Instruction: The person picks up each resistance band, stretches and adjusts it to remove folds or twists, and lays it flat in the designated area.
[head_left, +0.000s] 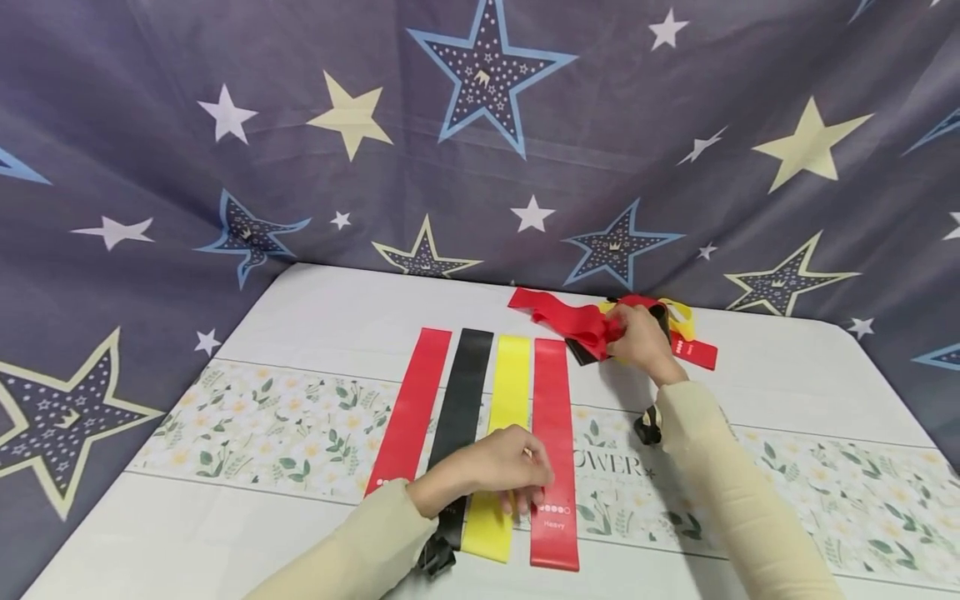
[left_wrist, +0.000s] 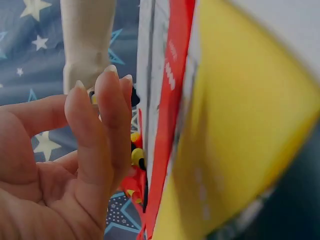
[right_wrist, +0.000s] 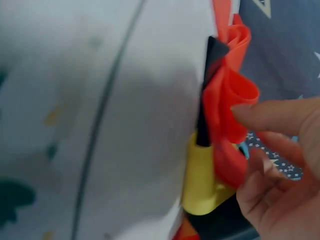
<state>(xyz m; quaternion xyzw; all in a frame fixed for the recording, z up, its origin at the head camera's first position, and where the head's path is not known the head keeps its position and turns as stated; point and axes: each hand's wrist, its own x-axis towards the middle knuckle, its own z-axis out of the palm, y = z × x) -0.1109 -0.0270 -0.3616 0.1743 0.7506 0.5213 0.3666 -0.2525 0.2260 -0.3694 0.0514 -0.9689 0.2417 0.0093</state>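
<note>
Four flat resistance bands lie side by side on the table: a red band [head_left: 408, 408] at the left, a black band [head_left: 459, 400], a yellow band [head_left: 512, 392] and a red band marked "Heavy" [head_left: 553, 433]. My left hand [head_left: 502, 467] hovers over the yellow and right red ones, fingers loosely bent, holding nothing. Farther back, my right hand [head_left: 639, 337] pinches a crumpled red resistance band [head_left: 566, 317] on a tangled pile. In the right wrist view, a fingertip touches the loop of this red band [right_wrist: 235, 107], with a yellow band [right_wrist: 197, 182] beneath.
The pile also has a yellow loop [head_left: 681, 318] and a red end [head_left: 697, 352] sticking out to the right. A printed floral strip [head_left: 285, 433] crosses the white table [head_left: 352, 300]. Behind the table hangs a star-patterned cloth [head_left: 570, 183].
</note>
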